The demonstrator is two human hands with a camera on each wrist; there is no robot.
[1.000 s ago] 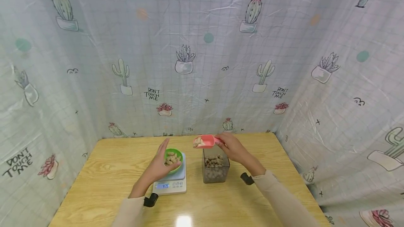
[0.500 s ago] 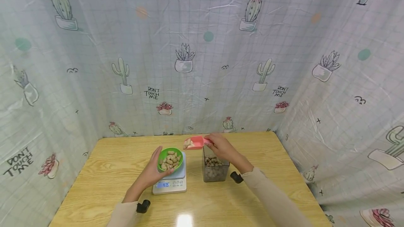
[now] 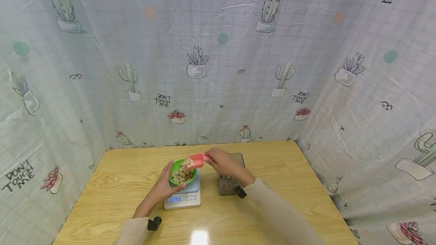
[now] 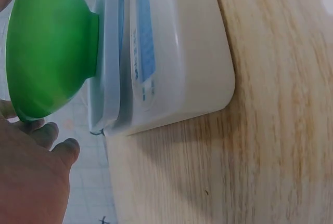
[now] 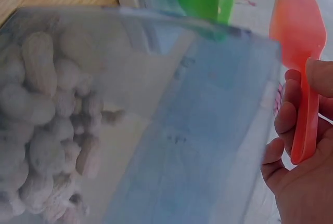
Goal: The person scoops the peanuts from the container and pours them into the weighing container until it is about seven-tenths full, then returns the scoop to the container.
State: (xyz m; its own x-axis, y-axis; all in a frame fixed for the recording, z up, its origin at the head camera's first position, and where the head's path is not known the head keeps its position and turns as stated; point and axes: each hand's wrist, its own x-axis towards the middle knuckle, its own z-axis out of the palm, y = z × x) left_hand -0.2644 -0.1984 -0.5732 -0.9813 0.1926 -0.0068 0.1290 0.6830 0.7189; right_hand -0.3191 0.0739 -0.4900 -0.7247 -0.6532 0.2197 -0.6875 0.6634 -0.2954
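A green bowl of unshelled peanuts stands on the pale platform of a white kitchen scale. My left hand spans the bowl's near left side, thumb and fingers at its rim; in the left wrist view the bowl's foot meets the platform. My right hand grips the handle of a pink-red scoop. The scoop's front edge is over the bowl's right side, with peanuts at its mouth. The right wrist view shows my thumb and fingers around the scoop's handle.
Right of the scale, partly covered by my right forearm, stands a clear smoky plastic container holding more peanuts. All of it is on a wooden table. A cactus-print curtain hangs close behind and along both sides.
My right hand has carried the scoop left, from above the container to over the bowl. My left hand has closed in around the bowl, which now leans less hidden behind the fingers.
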